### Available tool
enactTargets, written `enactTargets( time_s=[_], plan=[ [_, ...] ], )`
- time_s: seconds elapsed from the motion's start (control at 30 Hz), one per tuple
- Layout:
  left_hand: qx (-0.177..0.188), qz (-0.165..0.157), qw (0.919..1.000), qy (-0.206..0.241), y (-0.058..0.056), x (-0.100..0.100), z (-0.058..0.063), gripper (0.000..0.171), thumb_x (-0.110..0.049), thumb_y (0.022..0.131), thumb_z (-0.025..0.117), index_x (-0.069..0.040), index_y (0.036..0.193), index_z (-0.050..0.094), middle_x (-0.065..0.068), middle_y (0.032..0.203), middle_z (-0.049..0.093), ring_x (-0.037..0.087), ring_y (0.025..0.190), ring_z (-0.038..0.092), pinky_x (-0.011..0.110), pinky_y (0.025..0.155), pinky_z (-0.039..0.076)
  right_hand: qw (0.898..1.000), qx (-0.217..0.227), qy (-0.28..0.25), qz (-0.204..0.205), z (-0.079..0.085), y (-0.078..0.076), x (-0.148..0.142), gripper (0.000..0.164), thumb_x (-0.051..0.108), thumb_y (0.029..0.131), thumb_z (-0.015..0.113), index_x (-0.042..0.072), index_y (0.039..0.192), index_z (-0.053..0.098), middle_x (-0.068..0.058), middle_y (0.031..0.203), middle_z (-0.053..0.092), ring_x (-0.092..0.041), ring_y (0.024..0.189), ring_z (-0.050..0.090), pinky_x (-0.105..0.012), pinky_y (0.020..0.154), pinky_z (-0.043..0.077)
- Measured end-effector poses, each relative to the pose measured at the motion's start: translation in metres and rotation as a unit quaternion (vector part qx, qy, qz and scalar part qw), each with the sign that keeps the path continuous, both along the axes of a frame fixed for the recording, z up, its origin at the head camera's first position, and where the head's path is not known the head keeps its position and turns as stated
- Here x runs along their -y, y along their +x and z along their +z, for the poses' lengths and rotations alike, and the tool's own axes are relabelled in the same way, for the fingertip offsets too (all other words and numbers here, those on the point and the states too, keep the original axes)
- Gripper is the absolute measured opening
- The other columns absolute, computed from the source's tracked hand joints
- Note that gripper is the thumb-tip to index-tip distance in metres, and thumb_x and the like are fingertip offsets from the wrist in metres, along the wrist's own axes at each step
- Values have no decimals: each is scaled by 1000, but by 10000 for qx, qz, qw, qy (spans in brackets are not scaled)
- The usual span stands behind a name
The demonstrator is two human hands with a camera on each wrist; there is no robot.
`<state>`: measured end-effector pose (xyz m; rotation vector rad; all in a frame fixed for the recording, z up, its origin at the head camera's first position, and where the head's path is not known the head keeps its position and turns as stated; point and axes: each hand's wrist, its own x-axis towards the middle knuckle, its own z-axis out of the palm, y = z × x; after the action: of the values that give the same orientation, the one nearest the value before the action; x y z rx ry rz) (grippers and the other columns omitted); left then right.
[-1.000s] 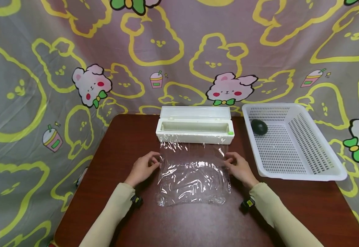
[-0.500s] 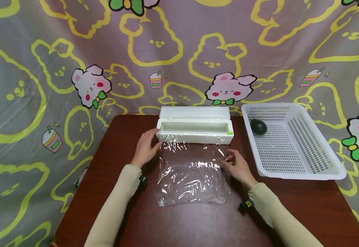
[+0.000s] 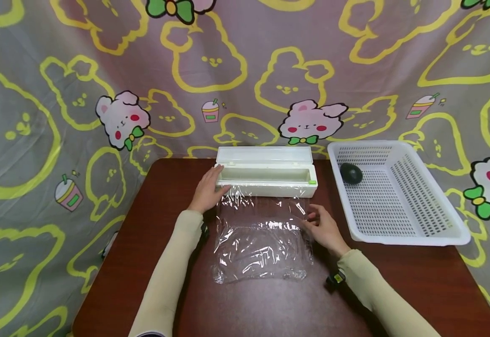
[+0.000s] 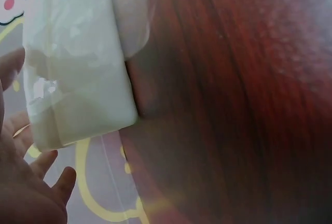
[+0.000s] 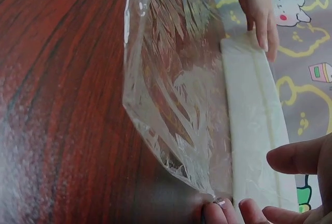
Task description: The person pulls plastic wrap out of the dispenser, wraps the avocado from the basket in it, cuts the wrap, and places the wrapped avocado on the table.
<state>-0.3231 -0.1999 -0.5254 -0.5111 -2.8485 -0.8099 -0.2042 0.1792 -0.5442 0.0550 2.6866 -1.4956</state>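
Observation:
A sheet of clear plastic wrap (image 3: 257, 252) runs from the front of a white wrap dispenser box (image 3: 270, 189) toward me over the table. The box lid stands raised at the back, and a small green piece shows at its right front corner. My left hand (image 3: 208, 189) rests at the box's left end, fingers extended and thumb near the front edge. The left wrist view shows those fingers spread about the box (image 4: 78, 79). At the wrap's right edge, my right hand (image 3: 325, 229) pinches the film, which draws to a point at its fingertips in the right wrist view.
A white perforated plastic basket (image 3: 442, 241) stands at the right with a dark green, avocado-like fruit (image 3: 351, 173) in its far left corner. A patterned cloth (image 3: 245, 70) hangs behind the dark wooden table (image 3: 135, 224). Creases gather along the wrap's near edge.
My left hand has left the wrap's left edge and moved forward to the left end of the box. My right hand has stayed nearly in place at the right edge.

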Motion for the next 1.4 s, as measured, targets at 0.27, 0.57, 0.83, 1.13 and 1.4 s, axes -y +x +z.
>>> enactTargets(
  time_s=[0.27,0.57,0.83,1.13,1.4],
  plan=[
    [354,124,9993,28,-6,-2,-6,85,-48,103,60,-8,166,19,9,174,15,29,162,10,49,130,16,10000,-11,-55,37,0,-1,1,62,12,97,71,-2,151,43,-26,124,62,-37,107,67,-37,85,55],
    [400,71,9992,-18,-7,-2,-14,83,-49,106,53,-8,167,14,8,175,10,32,162,7,49,131,13,10000,65,-32,25,0,1,1,62,11,97,70,-3,151,42,-27,125,61,-38,108,67,-36,83,55],
    [448,-21,9990,-48,-8,-4,-17,83,-47,107,53,-8,167,11,9,175,8,34,162,7,49,131,13,10000,70,-9,6,1,3,-1,62,10,97,69,-3,151,42,-27,126,60,-37,108,66,-34,82,55],
    [374,11,9993,-19,-8,-5,-15,82,-45,106,55,-7,166,14,10,175,10,31,162,5,46,131,12,9986,-339,387,-72,9,4,0,67,9,95,70,-6,152,38,-26,129,52,-39,116,57,-50,101,48],
    [380,39,9993,-15,-7,-2,-13,82,-44,106,56,-7,166,15,10,175,11,34,162,7,49,130,14,9938,-994,247,435,41,12,8,61,9,95,73,-5,148,45,-26,128,54,-41,119,57,-56,104,49]
  ],
)
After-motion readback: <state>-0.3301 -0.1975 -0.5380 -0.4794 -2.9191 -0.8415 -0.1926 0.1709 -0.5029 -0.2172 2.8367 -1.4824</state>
